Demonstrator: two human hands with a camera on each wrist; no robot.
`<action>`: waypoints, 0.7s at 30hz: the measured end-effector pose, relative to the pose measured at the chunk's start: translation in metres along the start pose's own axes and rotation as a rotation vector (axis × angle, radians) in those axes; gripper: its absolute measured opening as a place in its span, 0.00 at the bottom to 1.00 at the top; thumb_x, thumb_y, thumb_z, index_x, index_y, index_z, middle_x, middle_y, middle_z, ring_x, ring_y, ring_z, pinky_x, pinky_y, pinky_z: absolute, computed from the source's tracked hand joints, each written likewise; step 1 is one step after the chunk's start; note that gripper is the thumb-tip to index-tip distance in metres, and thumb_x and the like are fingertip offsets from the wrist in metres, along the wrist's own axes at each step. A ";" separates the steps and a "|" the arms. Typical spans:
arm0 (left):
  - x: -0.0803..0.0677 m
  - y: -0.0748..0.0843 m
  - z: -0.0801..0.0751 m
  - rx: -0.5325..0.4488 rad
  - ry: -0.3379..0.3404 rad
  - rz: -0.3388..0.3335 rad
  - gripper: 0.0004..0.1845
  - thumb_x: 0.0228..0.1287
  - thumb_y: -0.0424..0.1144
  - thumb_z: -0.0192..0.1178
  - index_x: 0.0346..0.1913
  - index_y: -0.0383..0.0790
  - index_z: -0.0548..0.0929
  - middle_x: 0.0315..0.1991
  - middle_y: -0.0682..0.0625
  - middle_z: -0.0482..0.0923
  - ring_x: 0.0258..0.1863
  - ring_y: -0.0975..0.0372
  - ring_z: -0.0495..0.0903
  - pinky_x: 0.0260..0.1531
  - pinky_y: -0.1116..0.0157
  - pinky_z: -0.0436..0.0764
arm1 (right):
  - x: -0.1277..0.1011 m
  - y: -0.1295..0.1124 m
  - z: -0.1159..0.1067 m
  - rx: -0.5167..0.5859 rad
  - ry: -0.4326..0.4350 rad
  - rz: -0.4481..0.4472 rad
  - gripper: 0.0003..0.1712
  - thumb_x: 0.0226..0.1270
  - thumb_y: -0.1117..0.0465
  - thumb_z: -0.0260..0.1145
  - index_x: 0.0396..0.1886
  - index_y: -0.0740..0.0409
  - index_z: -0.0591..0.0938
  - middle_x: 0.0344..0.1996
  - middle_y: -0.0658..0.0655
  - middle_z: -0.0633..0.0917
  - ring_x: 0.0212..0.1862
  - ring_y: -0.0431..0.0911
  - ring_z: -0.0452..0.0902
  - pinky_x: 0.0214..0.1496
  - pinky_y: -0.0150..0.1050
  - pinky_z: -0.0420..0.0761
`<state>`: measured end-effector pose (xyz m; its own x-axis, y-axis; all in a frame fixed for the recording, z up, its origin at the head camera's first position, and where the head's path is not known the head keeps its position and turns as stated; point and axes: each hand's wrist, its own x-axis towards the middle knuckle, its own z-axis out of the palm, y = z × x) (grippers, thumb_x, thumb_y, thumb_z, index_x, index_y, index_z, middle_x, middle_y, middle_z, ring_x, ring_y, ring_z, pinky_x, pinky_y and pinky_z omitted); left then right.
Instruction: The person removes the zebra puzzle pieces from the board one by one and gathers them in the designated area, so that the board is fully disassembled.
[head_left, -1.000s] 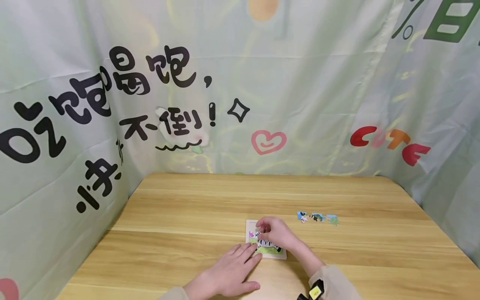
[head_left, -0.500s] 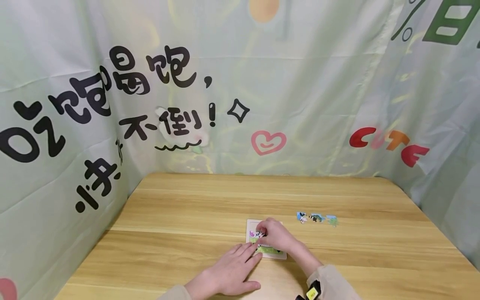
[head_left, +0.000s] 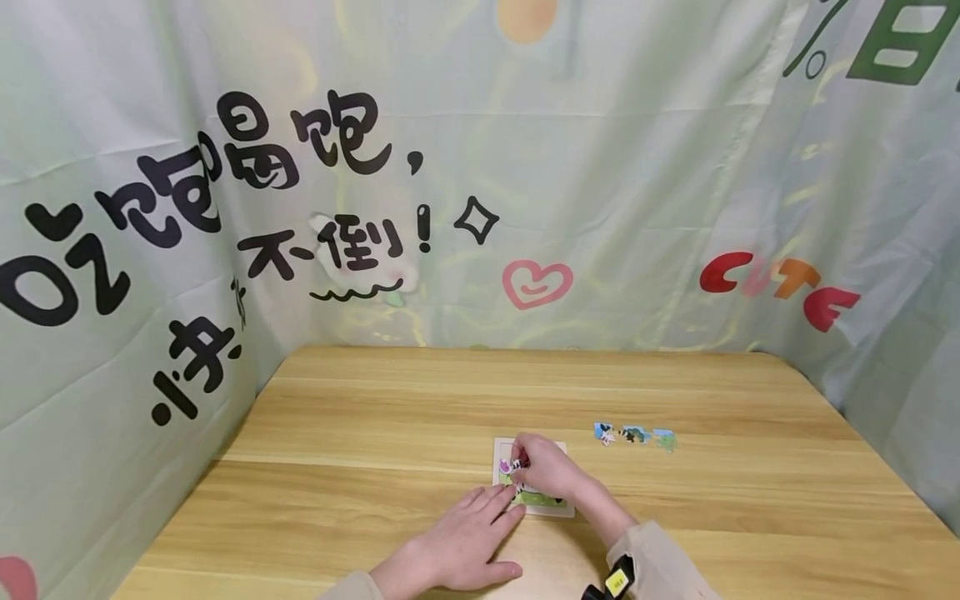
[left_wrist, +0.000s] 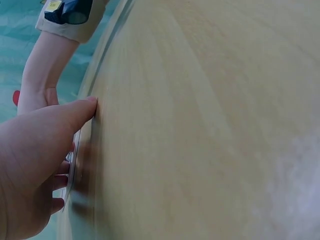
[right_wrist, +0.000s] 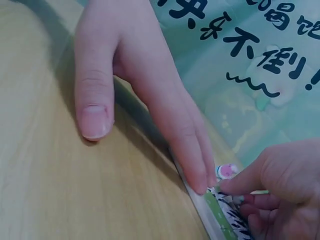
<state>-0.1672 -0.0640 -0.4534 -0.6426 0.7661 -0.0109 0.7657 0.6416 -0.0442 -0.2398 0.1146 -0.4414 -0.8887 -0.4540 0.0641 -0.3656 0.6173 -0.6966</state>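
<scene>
A small puzzle piece, striped black and white like the zebra picture around it, sits pinched at the fingertips of the right hand over the upper left part of the puzzle board, the light square tray lying flat on the wooden table. The piece lies just ahead of the left hand's reach and directly under the right hand, so the right hand is plainly the nearer of the two (the wrist view shows its thumb and forefinger curled down onto the piece, the other fingers tucked beneath). Whether the piece is already seated in the board or held just above it cannot be told.

The left hand lies flat on the table with fingers straight and together, its fingertips pressing the near left edge of the board and holding nothing. The board's longer side runs away from the person, tilted slightly to the right.

Three loose pieces wait in a short row on the table to the right of the board, well apart from both hands and nearer the right one. A pale green printed cloth with black lettering and a pink heart hangs behind and to both sides of the table.
</scene>
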 end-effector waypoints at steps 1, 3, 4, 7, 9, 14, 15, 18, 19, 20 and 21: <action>0.000 0.000 0.000 0.001 0.004 0.002 0.39 0.65 0.67 0.38 0.69 0.43 0.62 0.70 0.44 0.54 0.69 0.56 0.54 0.65 0.58 0.59 | 0.000 0.000 0.000 0.017 0.005 0.002 0.11 0.51 0.74 0.67 0.28 0.60 0.73 0.23 0.50 0.73 0.28 0.42 0.68 0.28 0.33 0.70; 0.000 -0.001 0.001 0.004 0.011 0.006 0.38 0.65 0.66 0.38 0.69 0.43 0.62 0.70 0.44 0.55 0.69 0.56 0.54 0.65 0.58 0.59 | 0.000 0.002 0.001 0.047 0.016 0.005 0.10 0.53 0.74 0.66 0.27 0.60 0.73 0.23 0.50 0.74 0.28 0.42 0.69 0.27 0.32 0.71; 0.000 -0.001 0.001 0.006 0.013 0.008 0.38 0.65 0.66 0.38 0.69 0.43 0.62 0.70 0.43 0.55 0.69 0.55 0.54 0.65 0.58 0.59 | 0.000 0.002 0.002 0.063 0.022 0.008 0.10 0.53 0.73 0.66 0.27 0.60 0.73 0.23 0.50 0.74 0.28 0.42 0.69 0.27 0.32 0.71; 0.000 -0.001 0.001 0.012 0.012 0.011 0.39 0.65 0.66 0.38 0.69 0.43 0.62 0.70 0.44 0.55 0.69 0.56 0.54 0.65 0.58 0.59 | 0.000 0.003 0.002 0.087 0.039 0.022 0.09 0.54 0.73 0.65 0.28 0.61 0.74 0.23 0.50 0.74 0.28 0.42 0.69 0.28 0.32 0.71; 0.000 -0.001 0.001 0.011 0.009 0.010 0.39 0.65 0.67 0.37 0.69 0.43 0.62 0.70 0.44 0.55 0.69 0.56 0.53 0.65 0.58 0.59 | 0.000 0.004 0.002 0.114 0.049 0.037 0.08 0.54 0.73 0.65 0.30 0.61 0.75 0.24 0.51 0.75 0.28 0.43 0.69 0.29 0.33 0.72; 0.001 -0.002 0.001 0.016 0.019 0.012 0.39 0.65 0.67 0.37 0.69 0.43 0.62 0.70 0.44 0.55 0.69 0.55 0.54 0.64 0.58 0.59 | -0.002 0.006 -0.003 0.186 0.098 0.061 0.07 0.55 0.72 0.64 0.34 0.63 0.77 0.25 0.52 0.75 0.29 0.43 0.70 0.30 0.34 0.74; 0.001 -0.002 0.002 0.016 0.023 0.012 0.39 0.65 0.67 0.38 0.69 0.43 0.62 0.70 0.44 0.55 0.69 0.55 0.54 0.64 0.58 0.59 | -0.003 0.007 -0.004 0.201 0.115 0.063 0.07 0.55 0.72 0.64 0.35 0.63 0.78 0.25 0.52 0.76 0.29 0.43 0.70 0.30 0.33 0.74; 0.001 -0.002 0.003 0.013 0.026 0.012 0.39 0.64 0.67 0.37 0.69 0.44 0.62 0.70 0.44 0.55 0.69 0.55 0.54 0.65 0.58 0.59 | -0.010 0.012 -0.009 0.282 0.152 0.078 0.08 0.55 0.70 0.65 0.35 0.64 0.77 0.25 0.52 0.76 0.28 0.43 0.71 0.30 0.32 0.75; 0.001 -0.002 0.003 0.010 0.028 0.012 0.39 0.64 0.67 0.37 0.69 0.44 0.62 0.70 0.44 0.55 0.69 0.55 0.54 0.65 0.58 0.59 | -0.012 0.014 -0.011 0.315 0.161 0.085 0.08 0.54 0.70 0.65 0.35 0.64 0.77 0.24 0.52 0.76 0.28 0.43 0.71 0.30 0.32 0.75; 0.001 -0.002 0.004 0.008 0.031 0.012 0.39 0.64 0.67 0.37 0.69 0.44 0.62 0.70 0.44 0.54 0.69 0.55 0.54 0.65 0.58 0.58 | -0.014 0.017 -0.014 0.345 0.169 0.093 0.08 0.54 0.70 0.65 0.35 0.65 0.77 0.24 0.53 0.76 0.27 0.43 0.72 0.29 0.32 0.76; 0.001 -0.002 0.004 0.003 0.032 0.011 0.39 0.64 0.67 0.37 0.69 0.44 0.62 0.70 0.44 0.54 0.69 0.55 0.54 0.65 0.57 0.58 | -0.016 0.020 -0.016 0.365 0.176 0.106 0.08 0.55 0.70 0.65 0.35 0.65 0.77 0.24 0.53 0.76 0.27 0.43 0.72 0.28 0.32 0.76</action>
<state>-0.1695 -0.0652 -0.4572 -0.6332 0.7737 0.0208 0.7724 0.6333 -0.0470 -0.2372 0.1449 -0.4448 -0.9614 -0.2637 0.0780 -0.1760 0.3721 -0.9114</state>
